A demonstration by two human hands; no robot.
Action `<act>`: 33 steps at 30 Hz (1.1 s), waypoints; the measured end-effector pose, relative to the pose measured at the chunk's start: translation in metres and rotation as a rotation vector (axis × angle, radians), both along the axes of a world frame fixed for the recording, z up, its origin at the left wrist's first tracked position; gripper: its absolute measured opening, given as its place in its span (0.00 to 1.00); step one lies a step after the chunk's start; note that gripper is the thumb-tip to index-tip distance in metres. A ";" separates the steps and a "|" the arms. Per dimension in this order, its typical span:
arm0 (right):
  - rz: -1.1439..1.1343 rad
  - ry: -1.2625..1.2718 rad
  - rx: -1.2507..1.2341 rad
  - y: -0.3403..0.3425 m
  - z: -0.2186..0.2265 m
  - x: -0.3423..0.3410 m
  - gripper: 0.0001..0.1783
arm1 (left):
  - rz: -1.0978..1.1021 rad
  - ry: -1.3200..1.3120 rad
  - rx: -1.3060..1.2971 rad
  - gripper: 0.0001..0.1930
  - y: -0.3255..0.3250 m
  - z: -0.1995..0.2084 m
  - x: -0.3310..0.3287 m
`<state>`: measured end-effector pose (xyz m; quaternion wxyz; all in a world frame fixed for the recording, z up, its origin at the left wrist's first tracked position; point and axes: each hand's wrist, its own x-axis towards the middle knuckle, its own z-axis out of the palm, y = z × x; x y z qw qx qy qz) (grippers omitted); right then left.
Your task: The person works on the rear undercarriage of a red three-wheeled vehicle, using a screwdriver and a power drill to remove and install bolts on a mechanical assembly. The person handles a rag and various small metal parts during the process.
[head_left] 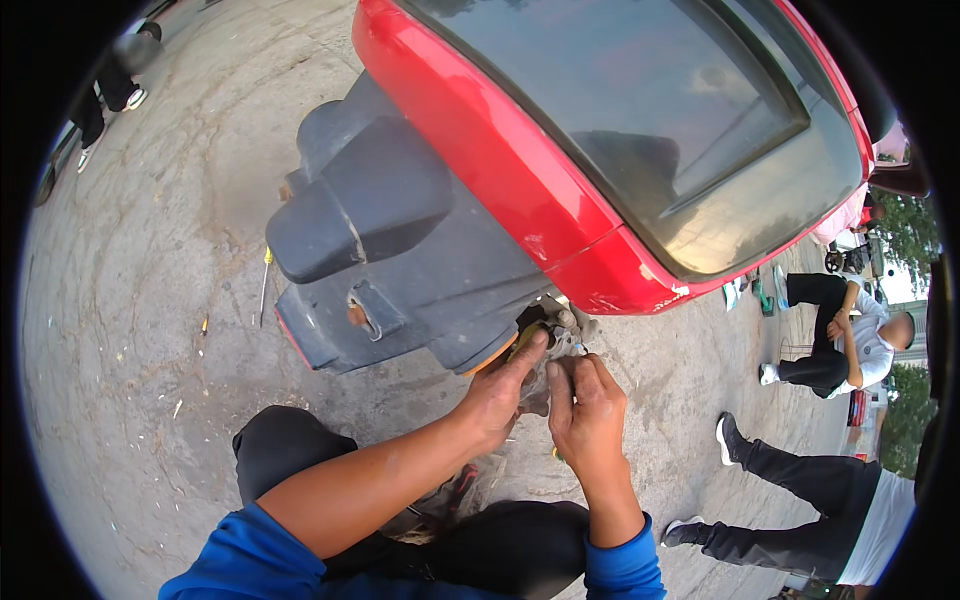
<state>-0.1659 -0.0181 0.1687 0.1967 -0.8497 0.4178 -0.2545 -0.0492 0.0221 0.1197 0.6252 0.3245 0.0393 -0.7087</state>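
Observation:
My left hand (495, 398) reaches under the lower corner of a red vehicle (590, 262) with dark grey plastic bodywork (400, 260). Its thumb lies along a dirty grey metal part (566, 338), and its fingers curl behind, partly hidden. Close to its right side, my right hand (588, 412) is closed in a pinch at the same part. Whatever is between those fingertips is too small to name. Just left of the thumb, an orange strip (490, 357) edges the grey bodywork.
A screwdriver with a yellow handle (267, 257) lies on the concrete (170, 330) to the left. A red-handled tool (463, 486) rests between my knees. One person (835, 335) sits at the right, another (800, 510) stands nearer, and a third (115, 85) is far left.

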 end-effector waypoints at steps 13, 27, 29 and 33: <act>-0.022 0.084 -0.030 0.000 0.003 0.001 0.04 | -0.053 0.014 0.018 0.28 -0.004 -0.017 -0.007; -0.041 0.072 0.081 0.005 0.007 -0.001 0.06 | -0.041 -0.026 0.044 0.30 -0.002 -0.018 -0.007; -0.036 0.146 0.024 0.005 0.006 -0.003 0.05 | -0.036 -0.010 -0.014 0.30 -0.002 -0.017 -0.008; -0.033 0.004 0.121 0.005 0.005 -0.006 0.05 | -0.054 -0.022 0.009 0.31 -0.003 -0.025 -0.011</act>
